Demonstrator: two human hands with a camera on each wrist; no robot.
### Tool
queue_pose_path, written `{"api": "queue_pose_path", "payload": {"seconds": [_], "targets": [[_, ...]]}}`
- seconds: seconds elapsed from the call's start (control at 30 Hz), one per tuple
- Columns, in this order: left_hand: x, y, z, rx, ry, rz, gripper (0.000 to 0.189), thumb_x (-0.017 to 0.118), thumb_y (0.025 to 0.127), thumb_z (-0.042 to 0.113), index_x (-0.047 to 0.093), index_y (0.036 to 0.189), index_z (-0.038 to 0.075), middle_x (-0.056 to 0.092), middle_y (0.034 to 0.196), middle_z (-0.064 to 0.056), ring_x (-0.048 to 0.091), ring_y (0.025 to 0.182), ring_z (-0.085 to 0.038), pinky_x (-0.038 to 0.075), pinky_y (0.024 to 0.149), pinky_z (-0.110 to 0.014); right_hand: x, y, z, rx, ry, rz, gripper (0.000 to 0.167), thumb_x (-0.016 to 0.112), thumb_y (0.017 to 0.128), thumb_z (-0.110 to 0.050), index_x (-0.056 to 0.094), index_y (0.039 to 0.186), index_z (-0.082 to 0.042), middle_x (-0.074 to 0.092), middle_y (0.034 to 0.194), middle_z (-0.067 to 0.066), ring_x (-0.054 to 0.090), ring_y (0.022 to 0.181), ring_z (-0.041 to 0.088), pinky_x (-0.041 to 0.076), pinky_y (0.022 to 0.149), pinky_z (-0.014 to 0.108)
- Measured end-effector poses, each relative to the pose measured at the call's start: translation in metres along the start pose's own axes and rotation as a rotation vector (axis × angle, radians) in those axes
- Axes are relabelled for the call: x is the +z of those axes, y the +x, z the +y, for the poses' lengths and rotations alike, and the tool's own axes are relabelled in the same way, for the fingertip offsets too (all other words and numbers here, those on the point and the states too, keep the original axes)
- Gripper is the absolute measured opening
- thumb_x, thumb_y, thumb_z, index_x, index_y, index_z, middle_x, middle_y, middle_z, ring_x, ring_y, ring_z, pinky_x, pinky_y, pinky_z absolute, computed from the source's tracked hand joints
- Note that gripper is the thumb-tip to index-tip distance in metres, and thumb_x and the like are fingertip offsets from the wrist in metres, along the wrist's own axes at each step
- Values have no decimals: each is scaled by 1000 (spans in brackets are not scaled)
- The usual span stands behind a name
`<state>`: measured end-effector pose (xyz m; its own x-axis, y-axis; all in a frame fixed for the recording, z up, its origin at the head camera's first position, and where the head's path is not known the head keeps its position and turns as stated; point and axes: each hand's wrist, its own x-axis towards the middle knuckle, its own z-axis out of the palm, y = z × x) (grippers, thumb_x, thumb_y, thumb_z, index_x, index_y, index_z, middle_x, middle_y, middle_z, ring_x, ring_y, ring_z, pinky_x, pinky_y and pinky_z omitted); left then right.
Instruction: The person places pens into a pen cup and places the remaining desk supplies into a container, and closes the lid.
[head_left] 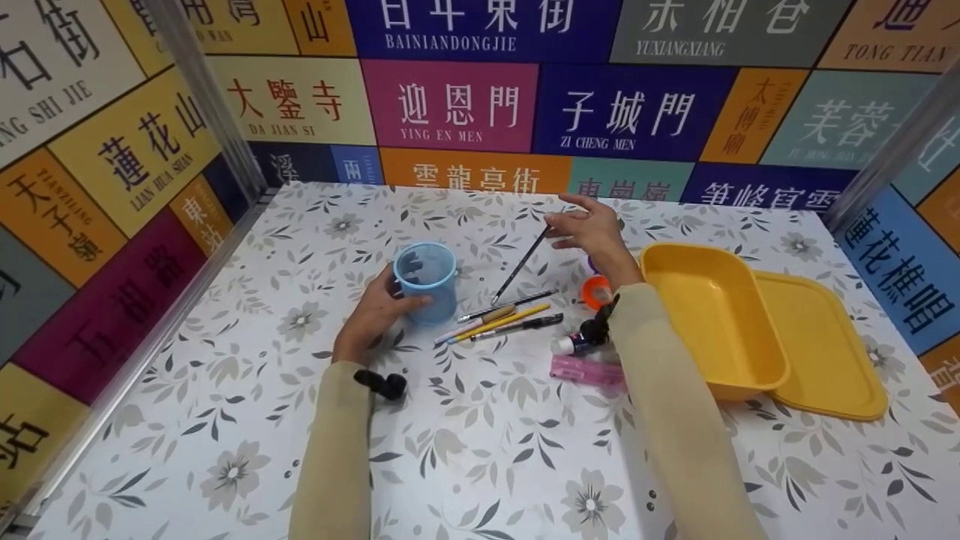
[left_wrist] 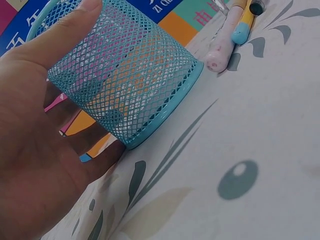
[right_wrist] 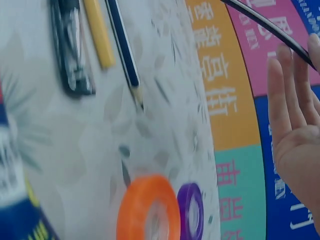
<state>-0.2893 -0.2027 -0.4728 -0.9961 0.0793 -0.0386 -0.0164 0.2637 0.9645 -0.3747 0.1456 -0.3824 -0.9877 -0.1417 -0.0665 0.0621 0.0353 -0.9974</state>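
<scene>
My left hand (head_left: 375,311) grips a light blue mesh pen cup (head_left: 435,300), thumb on the near side and fingers round the far side. The cup stands upright in the head view; I see no pens in it. My right hand (head_left: 598,234) pinches a dark pencil (head_left: 522,261) by its upper end. The pencil slants down to the left, its lower end just above or at the table beside the cup. Right of the cup lie another dark pencil (right_wrist: 124,47), a yellow pencil (head_left: 517,316), a pale pink pen (left_wrist: 223,45) and a black pen (head_left: 541,322).
Under my right forearm are an orange tape roll (right_wrist: 129,210), a purple tape roll (right_wrist: 183,210), a white-capped bottle (head_left: 564,345) and a pink object (head_left: 581,369). To the right, a yellow box (head_left: 739,391) partly overlaps its yellow lid (head_left: 825,337). Sign-patterned walls border the table.
</scene>
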Motion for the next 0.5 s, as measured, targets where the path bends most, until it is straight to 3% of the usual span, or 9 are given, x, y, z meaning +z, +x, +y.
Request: {"api": "queue_pose_path", "payload": {"seconds": [0.1,0.2,0.33,0.5], "targets": [[0,0,-1,28,-14,-11,93,87,76,35,37,153,26,46,155,-2,36,149,-25,28,125,-47,6,4,2,-41,73,16,55,75,89,-11,53,139,-3,76,95,0,75,80,16,63,74,32],[0,1,-1,52,-27,-19,91,87,78,32,37,154,23,47,154,-5,37,148,-27,30,124,-47,13,7,5,-83,149,53,43,77,87,-11,59,124,2,76,88,-2,74,77,15,63,71,31],[1,-1,0,48,-30,-18,93,87,77,33,37,154,23,46,154,-5,36,149,-27,30,124,-46,24,9,3,-124,199,108,29,81,84,-15,64,104,-3,75,85,-2,74,75,13,63,70,30],[0,-1,1,31,-26,-11,95,88,75,36,37,154,24,46,155,-3,36,149,-25,28,125,-45,36,6,-6,-156,184,122,24,83,81,-18,68,97,-7,75,84,-1,73,74,13,63,68,29]]}}
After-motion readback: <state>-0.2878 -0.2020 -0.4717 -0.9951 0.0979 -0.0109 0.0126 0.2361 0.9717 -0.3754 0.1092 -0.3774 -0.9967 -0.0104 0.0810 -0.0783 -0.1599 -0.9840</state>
